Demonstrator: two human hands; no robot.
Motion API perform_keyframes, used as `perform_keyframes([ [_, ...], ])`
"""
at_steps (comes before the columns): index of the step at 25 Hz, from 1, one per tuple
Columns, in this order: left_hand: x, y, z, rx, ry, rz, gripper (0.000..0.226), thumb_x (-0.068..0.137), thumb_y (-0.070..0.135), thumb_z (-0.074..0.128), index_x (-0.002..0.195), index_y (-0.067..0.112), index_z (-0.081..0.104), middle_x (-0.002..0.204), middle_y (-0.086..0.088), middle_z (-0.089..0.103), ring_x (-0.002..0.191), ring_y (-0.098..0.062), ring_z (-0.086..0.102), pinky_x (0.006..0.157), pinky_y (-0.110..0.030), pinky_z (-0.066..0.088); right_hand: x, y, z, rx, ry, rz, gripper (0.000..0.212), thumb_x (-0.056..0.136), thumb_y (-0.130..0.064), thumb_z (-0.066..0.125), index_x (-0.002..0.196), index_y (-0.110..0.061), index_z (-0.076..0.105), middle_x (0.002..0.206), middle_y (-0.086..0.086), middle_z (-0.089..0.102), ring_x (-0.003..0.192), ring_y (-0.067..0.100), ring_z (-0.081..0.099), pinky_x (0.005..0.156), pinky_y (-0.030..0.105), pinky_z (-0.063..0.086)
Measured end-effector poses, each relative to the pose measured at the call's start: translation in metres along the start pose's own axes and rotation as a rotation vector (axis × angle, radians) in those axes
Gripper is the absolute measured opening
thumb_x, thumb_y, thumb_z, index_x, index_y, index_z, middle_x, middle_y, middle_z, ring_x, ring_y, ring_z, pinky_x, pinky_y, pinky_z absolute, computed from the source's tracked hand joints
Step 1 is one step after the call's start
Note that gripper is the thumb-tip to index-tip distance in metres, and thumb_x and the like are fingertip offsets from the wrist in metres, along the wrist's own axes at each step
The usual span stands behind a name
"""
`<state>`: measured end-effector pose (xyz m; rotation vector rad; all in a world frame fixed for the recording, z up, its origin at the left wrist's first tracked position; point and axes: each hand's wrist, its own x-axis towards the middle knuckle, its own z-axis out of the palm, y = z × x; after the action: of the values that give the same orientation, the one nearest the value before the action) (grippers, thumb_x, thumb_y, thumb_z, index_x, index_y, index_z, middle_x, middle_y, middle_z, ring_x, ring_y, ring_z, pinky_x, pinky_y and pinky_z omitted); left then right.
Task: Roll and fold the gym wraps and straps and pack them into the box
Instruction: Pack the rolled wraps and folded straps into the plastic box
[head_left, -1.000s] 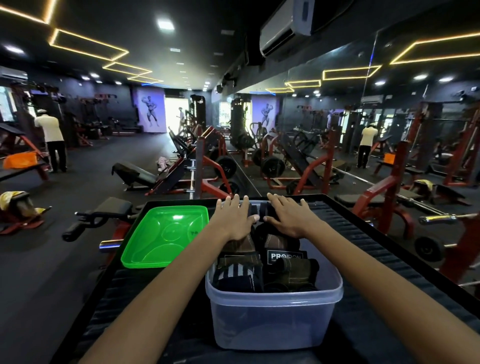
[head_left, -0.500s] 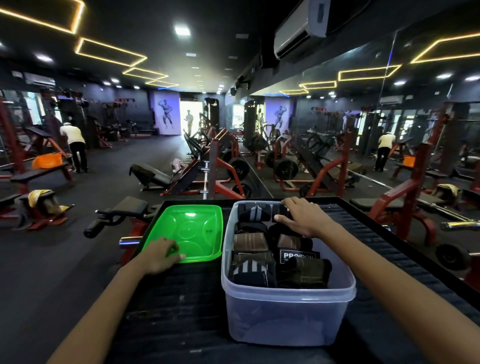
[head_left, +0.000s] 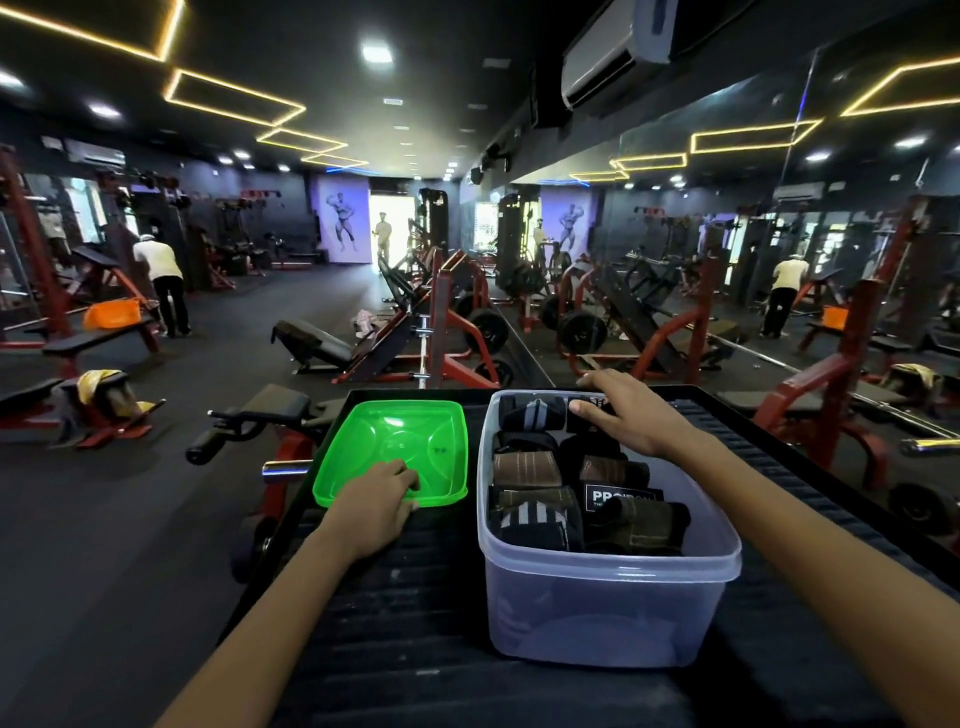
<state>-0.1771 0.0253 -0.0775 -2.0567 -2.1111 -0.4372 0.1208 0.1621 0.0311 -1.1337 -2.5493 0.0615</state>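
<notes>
A clear plastic box (head_left: 608, 608) stands on the black ribbed platform (head_left: 426, 623), filled with several rolled black and brown wraps (head_left: 535, 470). My right hand (head_left: 628, 415) rests on the far right corner of the box, its fingers over a dark wrap and the rim. The green lid (head_left: 400, 441) lies flat to the left of the box. My left hand (head_left: 376, 501) grips the lid's near edge, fingers over its rim.
The platform has a raised black edge (head_left: 810, 457) on its right. Red weight machines (head_left: 447, 322) and benches fill the floor beyond. A person in a white shirt (head_left: 158, 283) bends at far left. A mirror wall (head_left: 779, 234) runs along the right.
My left hand left the box, moved left and took hold of the green lid's near edge. My right hand stayed on the far corner of the box.
</notes>
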Motion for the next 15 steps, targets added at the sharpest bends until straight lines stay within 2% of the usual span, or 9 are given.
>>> perform_keyframes([
  [6, 0.004, -0.032, -0.011, -0.119, 0.128, -0.272, 0.03, 0.089, 0.011, 0.058, 0.116, -0.001, 0.06, 0.116, -0.02, 0.056, 0.112, -0.036, 0.051, 0.096, -0.04, 0.039, 0.025, -0.094, -0.007, 0.148, -0.029, -0.228, 0.042, 0.097, -0.037, 0.053, 0.123, -0.004, 0.054, 0.128, 0.014, 0.057, 0.119, 0.026, 0.051, 0.095, 0.029, 0.036],
  [8, 0.005, -0.043, -0.013, -0.102, 0.092, -0.359, 0.032, 0.089, 0.008, 0.055, 0.118, -0.004, 0.058, 0.118, -0.024, 0.056, 0.111, -0.039, 0.05, 0.097, -0.04, 0.035, 0.049, -0.127, 0.009, 0.07, -0.159, -0.269, 0.045, 0.095, -0.038, 0.055, 0.122, -0.002, 0.055, 0.125, 0.018, 0.058, 0.117, 0.03, 0.052, 0.095, 0.032, 0.038],
  [10, 0.006, -0.051, -0.013, -0.102, 0.069, -0.434, 0.032, 0.087, 0.004, 0.053, 0.117, -0.006, 0.058, 0.117, -0.027, 0.057, 0.109, -0.04, 0.052, 0.097, -0.04, 0.036, 0.071, -0.152, 0.033, -0.137, -0.384, -0.238, 0.05, 0.093, -0.041, 0.057, 0.124, -0.002, 0.056, 0.129, 0.018, 0.058, 0.117, 0.032, 0.053, 0.095, 0.033, 0.042],
  [13, 0.01, -0.064, -0.013, -0.136, 0.107, -0.49, 0.034, 0.08, -0.004, 0.052, 0.113, -0.009, 0.06, 0.114, -0.028, 0.06, 0.108, -0.04, 0.055, 0.095, -0.039, 0.039, 0.096, -0.172, 0.071, -0.379, -0.619, -0.144, 0.041, 0.09, -0.041, 0.063, 0.104, -0.002, 0.064, 0.123, 0.018, 0.062, 0.097, 0.029, 0.058, 0.079, 0.03, 0.044],
  [15, 0.012, -0.068, -0.011, -0.122, 0.09, -0.478, 0.031, 0.08, -0.005, 0.051, 0.11, -0.008, 0.06, 0.112, -0.026, 0.062, 0.107, -0.039, 0.057, 0.092, -0.039, 0.043, 0.11, -0.17, 0.092, -0.381, -0.692, -0.058, 0.047, 0.089, -0.04, 0.064, 0.114, 0.001, 0.063, 0.126, 0.017, 0.062, 0.095, 0.026, 0.057, 0.078, 0.029, 0.042],
])
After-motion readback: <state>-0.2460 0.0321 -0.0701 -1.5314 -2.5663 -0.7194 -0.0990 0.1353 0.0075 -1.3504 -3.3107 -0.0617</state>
